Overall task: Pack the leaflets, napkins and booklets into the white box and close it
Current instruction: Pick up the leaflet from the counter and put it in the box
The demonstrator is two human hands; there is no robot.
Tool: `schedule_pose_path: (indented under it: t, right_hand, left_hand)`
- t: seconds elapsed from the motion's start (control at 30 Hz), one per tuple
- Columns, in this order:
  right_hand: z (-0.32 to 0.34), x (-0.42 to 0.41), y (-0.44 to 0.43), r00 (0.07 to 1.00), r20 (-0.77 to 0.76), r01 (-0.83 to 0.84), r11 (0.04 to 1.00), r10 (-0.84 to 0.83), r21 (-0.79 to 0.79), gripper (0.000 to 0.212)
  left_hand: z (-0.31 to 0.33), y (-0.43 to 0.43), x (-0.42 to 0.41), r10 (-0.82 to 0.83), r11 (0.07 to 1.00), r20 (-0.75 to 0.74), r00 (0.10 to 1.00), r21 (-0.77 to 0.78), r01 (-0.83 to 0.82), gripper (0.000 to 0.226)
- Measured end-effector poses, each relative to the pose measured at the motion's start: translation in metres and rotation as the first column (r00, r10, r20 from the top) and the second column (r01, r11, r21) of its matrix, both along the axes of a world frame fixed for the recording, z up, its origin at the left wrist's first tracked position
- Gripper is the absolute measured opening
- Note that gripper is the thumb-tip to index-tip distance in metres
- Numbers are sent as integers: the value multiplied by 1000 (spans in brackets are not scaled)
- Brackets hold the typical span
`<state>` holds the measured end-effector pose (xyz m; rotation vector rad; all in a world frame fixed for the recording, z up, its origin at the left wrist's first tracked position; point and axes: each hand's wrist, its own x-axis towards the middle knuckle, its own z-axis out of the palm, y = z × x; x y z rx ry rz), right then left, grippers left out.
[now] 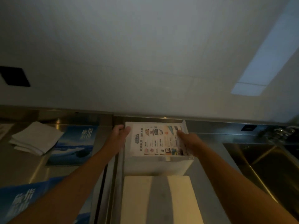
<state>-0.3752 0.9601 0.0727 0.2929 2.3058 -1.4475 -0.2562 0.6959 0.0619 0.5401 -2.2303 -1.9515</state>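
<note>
The leaflets (159, 139) lie face up in the white box (157, 166). The right hand (188, 140) curls its fingers round their 3 o'clock edge. The left hand (120, 133) pinches the box's 9 o'clock wall, thumb inside. Napkins (35, 139) and a booklet (73, 146) lie out at 9 o'clock.

Brushed steel counter (21, 165), glossy paper leaflets (159, 140)

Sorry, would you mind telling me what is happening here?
A person is settling a stack of printed colour leaflets into the open white box on the steel counter. The left hand grips the box's left rim; the right hand holds the leaflets' edge. The folded white napkins and blue booklets lie outside.
</note>
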Motion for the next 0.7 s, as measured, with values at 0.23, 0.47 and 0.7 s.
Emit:
schedule_pose_path:
  t: [0.23,0.47,0.7]
  right_hand:
    - [-37,-56,9,999,6,-36,999,35,21,45]
    - [-50,-72,-20,990,-75,-104,977,119,186,46]
    - [-76,-68,-25,986,-142,-51,971,87,235,30]
  left_hand:
    - [-10,30,-29,180,973,18,984,-150,-175,47]
    - [-19,41,-36,269,931,-12,963,-255,-263,40]
    - [-19,31,-45,268,913,-68,961,-299,-276,30]
